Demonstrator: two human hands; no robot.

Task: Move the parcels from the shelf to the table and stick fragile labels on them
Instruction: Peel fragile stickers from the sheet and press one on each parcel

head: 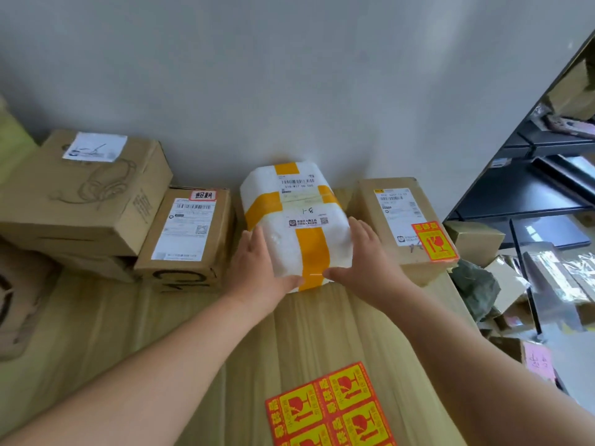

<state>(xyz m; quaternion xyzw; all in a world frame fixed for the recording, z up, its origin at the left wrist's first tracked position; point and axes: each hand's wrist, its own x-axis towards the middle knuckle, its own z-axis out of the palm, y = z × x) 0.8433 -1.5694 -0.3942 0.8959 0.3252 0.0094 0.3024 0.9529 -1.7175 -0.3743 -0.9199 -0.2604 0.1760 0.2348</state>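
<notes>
Up against the wall on the table (225,333), the white foam parcel (297,220) sits clasped between left hand (257,265) and right hand (367,255). Probably best squaring it beside the already-labelled box (399,226) before peeling from the sticker sheet (331,410).

A plain, pale grey wall (289,75) spans 10 to 1 o'clock under soft, even light. At 3 o'clock a black metal shelf (547,185) rises, its dark boards catching glare. A pale, wood-grained tabletop (322,333) runs from the centre to 6 o'clock.
</notes>
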